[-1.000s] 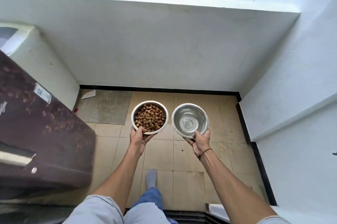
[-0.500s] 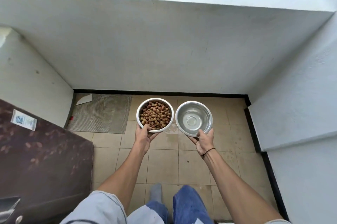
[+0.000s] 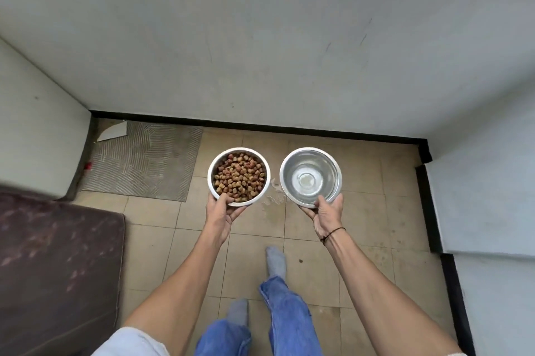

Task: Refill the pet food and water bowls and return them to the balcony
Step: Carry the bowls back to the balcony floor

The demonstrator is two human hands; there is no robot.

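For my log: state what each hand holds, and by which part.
Left hand grips the kibble-filled round steel bowl at its near rim; right hand grips the water-filled round steel bowl likewise.

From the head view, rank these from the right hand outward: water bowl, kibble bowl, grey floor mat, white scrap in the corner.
From the right hand:
1. Water bowl, gripped in it.
2. Kibble bowl, to its left, in the left hand.
3. Grey floor mat, farther left.
4. White scrap, far-left corner.
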